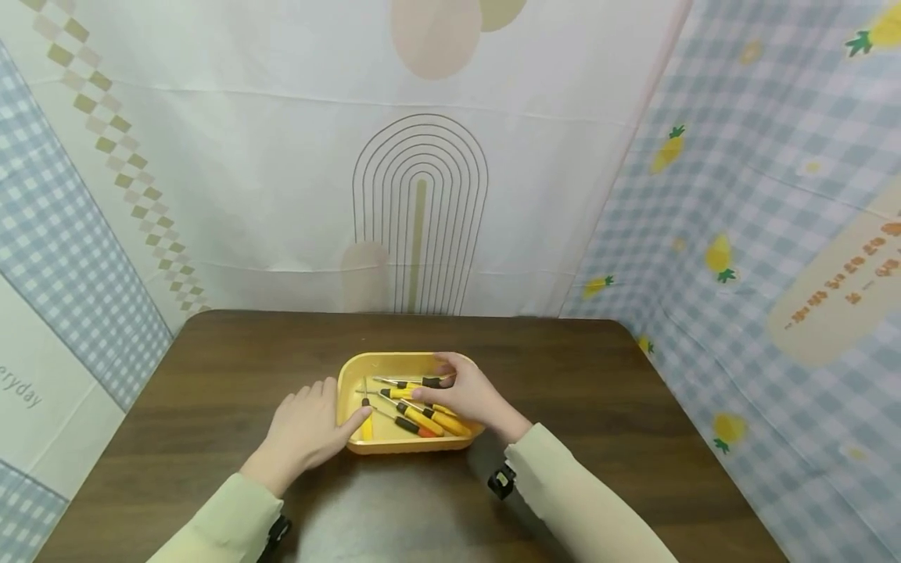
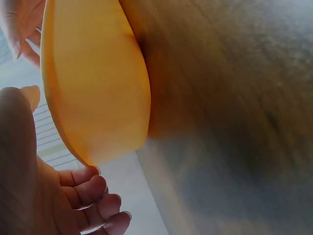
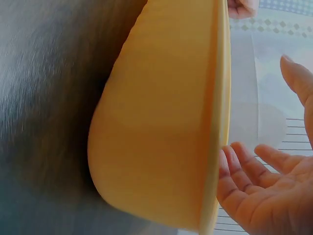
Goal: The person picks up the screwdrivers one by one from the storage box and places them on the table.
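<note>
tray point(image 1: 411, 446): yellow | screwdrivers point(image 1: 425, 420): yellow, black, orange | table point(image 1: 563, 367): brown | right-hand cloth point(image 1: 633, 203): blue-white check, yellow pineapples

Soft glare pales the table point(image 1: 397, 512), and wrist views seem blurred.

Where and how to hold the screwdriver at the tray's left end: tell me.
Take the screwdriver by its yellow handle, probably from above on the near side: the handle is thicker than the shaft and lies nearest you, inside the raised walls of the tray.
</note>
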{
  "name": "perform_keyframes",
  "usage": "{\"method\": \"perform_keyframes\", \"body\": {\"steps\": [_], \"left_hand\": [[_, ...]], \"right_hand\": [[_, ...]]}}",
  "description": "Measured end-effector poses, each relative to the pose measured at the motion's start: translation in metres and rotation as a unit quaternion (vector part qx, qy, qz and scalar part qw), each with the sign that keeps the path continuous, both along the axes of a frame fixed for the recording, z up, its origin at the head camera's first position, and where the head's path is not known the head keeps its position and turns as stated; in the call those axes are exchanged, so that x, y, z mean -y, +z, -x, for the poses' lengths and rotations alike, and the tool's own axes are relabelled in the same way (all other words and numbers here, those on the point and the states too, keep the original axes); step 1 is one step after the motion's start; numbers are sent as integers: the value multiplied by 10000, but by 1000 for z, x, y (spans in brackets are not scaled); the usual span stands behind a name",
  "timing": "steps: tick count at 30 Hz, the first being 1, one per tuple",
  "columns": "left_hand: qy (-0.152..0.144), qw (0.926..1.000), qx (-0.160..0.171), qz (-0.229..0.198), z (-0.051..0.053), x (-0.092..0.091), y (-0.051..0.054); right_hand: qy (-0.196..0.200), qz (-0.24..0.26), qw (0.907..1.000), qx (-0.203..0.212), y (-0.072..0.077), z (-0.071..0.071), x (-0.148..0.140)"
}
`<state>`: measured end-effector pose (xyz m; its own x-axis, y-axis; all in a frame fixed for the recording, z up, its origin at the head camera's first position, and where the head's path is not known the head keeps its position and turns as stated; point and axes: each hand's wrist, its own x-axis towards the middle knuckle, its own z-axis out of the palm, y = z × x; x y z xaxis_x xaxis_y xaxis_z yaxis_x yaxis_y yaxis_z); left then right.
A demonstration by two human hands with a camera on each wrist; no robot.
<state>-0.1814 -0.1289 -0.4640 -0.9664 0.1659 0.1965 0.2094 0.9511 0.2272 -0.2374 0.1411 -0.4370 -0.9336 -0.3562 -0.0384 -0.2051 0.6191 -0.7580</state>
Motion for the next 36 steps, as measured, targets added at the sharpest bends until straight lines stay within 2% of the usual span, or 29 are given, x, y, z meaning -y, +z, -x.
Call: {"method": "perform_keyframes", "body": {"steps": [6, 15, 21, 28, 32, 36], "left_hand": [[-121, 9997, -118, 189, 7, 1, 0], [-201, 9994, -57, 286, 16, 0, -3], [-118, 9992, 331, 207, 16, -1, -4], [-65, 9962, 867, 78, 16, 1, -4], [0, 9949, 1010, 54, 17, 0, -4], [-1, 9936, 1132, 45, 16, -3, -4]], "right_hand": [[154, 330, 9989, 298, -7, 2, 5], [195, 227, 9981, 539, -14, 2, 6], [219, 113, 9985, 491, -15, 0, 9], [190, 40, 9992, 352, -19, 6, 14], [146, 13, 9997, 174, -21, 10, 16], [141, -12, 9998, 165, -23, 14, 18]]}}
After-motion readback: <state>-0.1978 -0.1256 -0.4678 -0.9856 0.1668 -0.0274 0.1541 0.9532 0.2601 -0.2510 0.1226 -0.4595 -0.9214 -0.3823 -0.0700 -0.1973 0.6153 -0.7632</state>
